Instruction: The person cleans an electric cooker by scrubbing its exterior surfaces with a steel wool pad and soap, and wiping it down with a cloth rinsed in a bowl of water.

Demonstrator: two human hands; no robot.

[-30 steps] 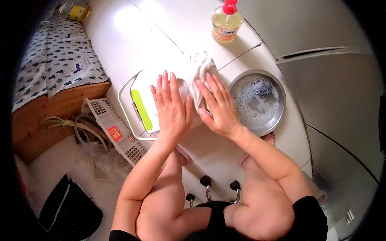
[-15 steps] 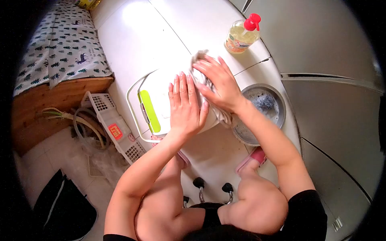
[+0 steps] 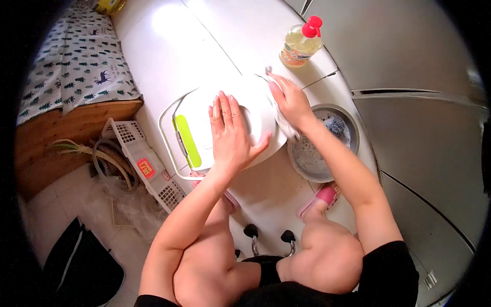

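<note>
Left hand (image 3: pixel 229 142) lies spread flat on the white appliance (image 3: pixel 202 122); right hand (image 3: pixel 293 106) grips a cloth (image 3: pixel 287 126).

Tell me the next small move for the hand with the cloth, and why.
I'd probably slide the right hand and its cloth a little further along the side of the white container. The cloth already lies against that side, and the left hand lies flat on top, which likely helps steady it.
</note>
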